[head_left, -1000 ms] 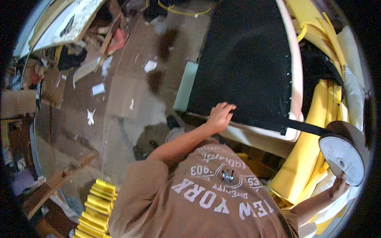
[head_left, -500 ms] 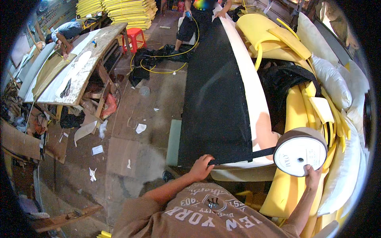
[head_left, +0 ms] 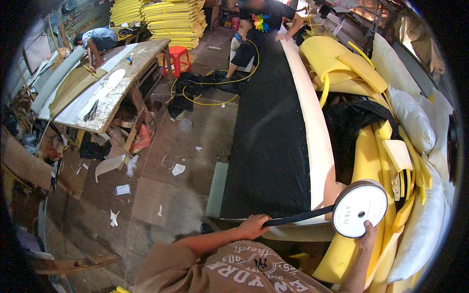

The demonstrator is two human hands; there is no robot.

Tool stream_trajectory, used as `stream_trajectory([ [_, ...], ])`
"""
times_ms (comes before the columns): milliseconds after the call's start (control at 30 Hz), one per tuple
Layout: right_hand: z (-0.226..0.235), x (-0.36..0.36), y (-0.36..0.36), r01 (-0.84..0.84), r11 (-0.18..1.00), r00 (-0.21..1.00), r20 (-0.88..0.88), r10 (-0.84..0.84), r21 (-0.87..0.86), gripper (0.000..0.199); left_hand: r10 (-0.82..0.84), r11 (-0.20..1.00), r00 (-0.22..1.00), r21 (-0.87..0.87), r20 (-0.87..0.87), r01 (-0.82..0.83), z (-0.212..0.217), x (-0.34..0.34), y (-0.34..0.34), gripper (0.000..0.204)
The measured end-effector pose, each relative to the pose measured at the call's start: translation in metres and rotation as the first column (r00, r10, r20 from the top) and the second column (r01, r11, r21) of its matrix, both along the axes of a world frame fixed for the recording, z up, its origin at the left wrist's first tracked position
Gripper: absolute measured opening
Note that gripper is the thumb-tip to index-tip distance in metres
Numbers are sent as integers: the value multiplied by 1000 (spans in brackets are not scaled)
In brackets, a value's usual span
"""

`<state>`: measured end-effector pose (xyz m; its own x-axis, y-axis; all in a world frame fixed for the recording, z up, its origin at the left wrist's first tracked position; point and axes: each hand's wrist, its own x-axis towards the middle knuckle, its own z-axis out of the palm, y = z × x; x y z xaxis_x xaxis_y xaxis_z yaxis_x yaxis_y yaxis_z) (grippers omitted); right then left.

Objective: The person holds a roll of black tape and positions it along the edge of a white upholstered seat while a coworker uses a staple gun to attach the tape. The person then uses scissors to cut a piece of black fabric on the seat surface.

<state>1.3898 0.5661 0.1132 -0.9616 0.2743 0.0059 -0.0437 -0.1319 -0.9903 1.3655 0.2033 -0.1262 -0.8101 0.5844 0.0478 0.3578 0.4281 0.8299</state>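
Observation:
My left hand [head_left: 254, 227] is closed around the end of a black webbing strip [head_left: 303, 215] at the near edge of a long piece of furniture. From there the strip runs taut, rising slightly to the right, to a large roll [head_left: 375, 204] with a white round side. My right hand [head_left: 367, 236] grips the lower rim of that roll, thumb on its white face. Beyond the strip stretches the black fabric panel [head_left: 268, 146], bordered on its right by a pale padded side [head_left: 316, 151]. At the far end a co-worker [head_left: 266, 29] rests a hand on this piece.
Yellow foam sheets [head_left: 369, 156] and stuffed white bags [head_left: 413, 119] crowd the right side. A worktable [head_left: 115, 97] with scissors [head_left: 91, 111] stands left, another person bending over it. A red stool [head_left: 180, 57], a yellow hose [head_left: 210, 104] and paper scraps [head_left: 178, 169] are on the floor.
The roll has come lower and to the left, its face turned slightly. The strip now slopes between my hands, lower against the panel's near edge. My view has tilted, showing more of the co-worker.

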Motion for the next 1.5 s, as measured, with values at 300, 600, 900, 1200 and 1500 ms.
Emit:
stream_trajectory([
  [300,-3,-17,-52,-89,996,994,60,87,19,83,158,986,984,-70,76,-153,-9,13,-41,41],
  [600,-46,-38,-86,-79,997,996,39,78,10,82,345,939,935,-17,88,-345,-31,40,-89,43],
  [900,-74,-34,-90,-83,989,992,84,94,-127,66,414,910,908,11,63,-415,-32,56,-120,42],
  [1200,-126,-47,-42,55,993,994,99,-44,-108,69,350,937,936,-15,36,-350,-33,51,-119,44],
  [1500,-122,-43,-61,96,989,995,52,-91,-115,73,320,947,942,-54,100,-316,-28,58,-113,44],
])
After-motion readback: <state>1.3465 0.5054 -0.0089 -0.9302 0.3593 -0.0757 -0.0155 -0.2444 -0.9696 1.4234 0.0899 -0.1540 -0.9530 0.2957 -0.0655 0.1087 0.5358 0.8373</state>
